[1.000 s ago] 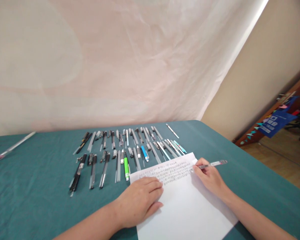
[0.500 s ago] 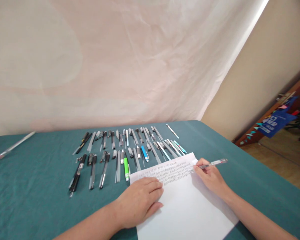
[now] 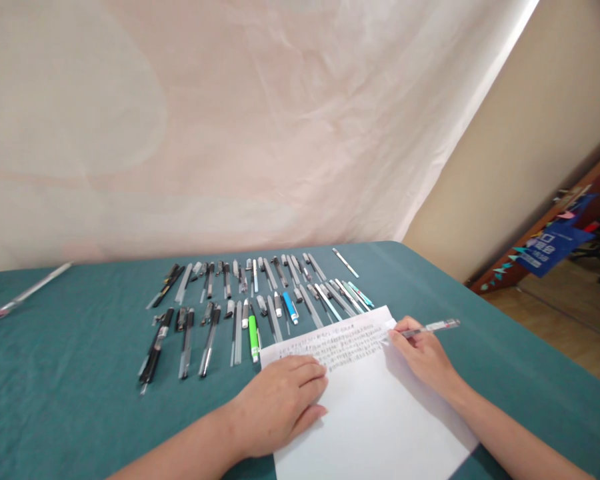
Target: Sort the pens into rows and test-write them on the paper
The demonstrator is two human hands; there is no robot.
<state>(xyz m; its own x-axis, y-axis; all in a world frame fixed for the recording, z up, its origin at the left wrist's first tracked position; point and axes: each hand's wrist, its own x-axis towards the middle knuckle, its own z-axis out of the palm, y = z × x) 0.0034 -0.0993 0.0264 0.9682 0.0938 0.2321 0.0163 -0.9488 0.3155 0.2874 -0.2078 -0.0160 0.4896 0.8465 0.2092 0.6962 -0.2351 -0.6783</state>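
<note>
A white sheet of paper (image 3: 370,413) lies on the teal tablecloth (image 3: 70,387), with lines of small handwriting across its top. My left hand (image 3: 280,400) rests flat on the sheet's left edge, fingers stretched out and apart. My right hand (image 3: 423,357) is closed around a clear pen (image 3: 433,327), whose tip touches the paper near its top right corner. The pen's far end points right, away from the sheet.
Several pens (image 3: 253,300) lie in two rows beyond the paper, among them a green one (image 3: 253,332) and a blue one (image 3: 289,308). A single pen (image 3: 345,262) lies apart at the back. A long thin stick (image 3: 25,293) rests far left. White cloth hangs behind the table.
My right hand and its pen have shifted very slightly to the right at the paper's top corner. My left hand has stayed put.
</note>
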